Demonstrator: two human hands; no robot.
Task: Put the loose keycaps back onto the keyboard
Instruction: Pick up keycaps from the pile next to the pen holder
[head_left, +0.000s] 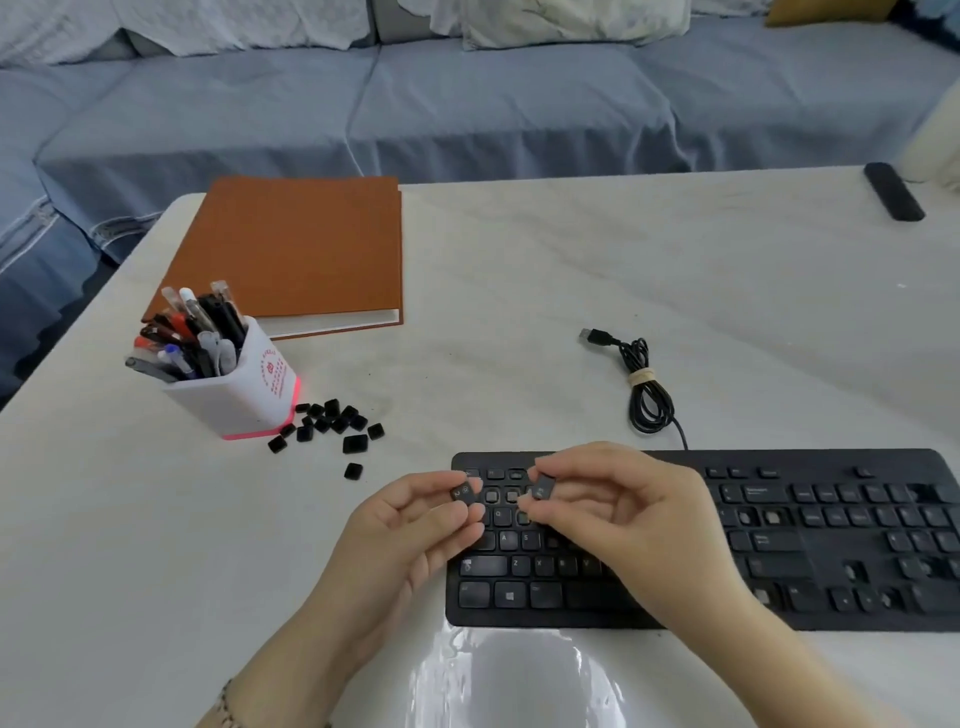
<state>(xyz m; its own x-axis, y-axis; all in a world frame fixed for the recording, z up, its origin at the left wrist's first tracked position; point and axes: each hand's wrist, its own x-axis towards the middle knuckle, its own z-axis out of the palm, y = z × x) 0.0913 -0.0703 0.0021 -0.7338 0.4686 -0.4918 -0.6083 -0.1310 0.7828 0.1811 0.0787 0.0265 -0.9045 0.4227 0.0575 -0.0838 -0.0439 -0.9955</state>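
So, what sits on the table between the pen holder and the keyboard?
In the head view, loose black keycaps lie scattered there, close to the pen holder, short of the keyboard.

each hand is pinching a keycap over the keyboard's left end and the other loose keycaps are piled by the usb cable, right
Not quite: the head view shows the loose keycaps piled beside the pen holder, not by the USB cable. The left hand and right hand do each pinch a keycap over the left end of the keyboard.

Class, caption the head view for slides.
Left hand and right hand each pinch a keycap over the keyboard; spare keycaps lie beside a pen pot.
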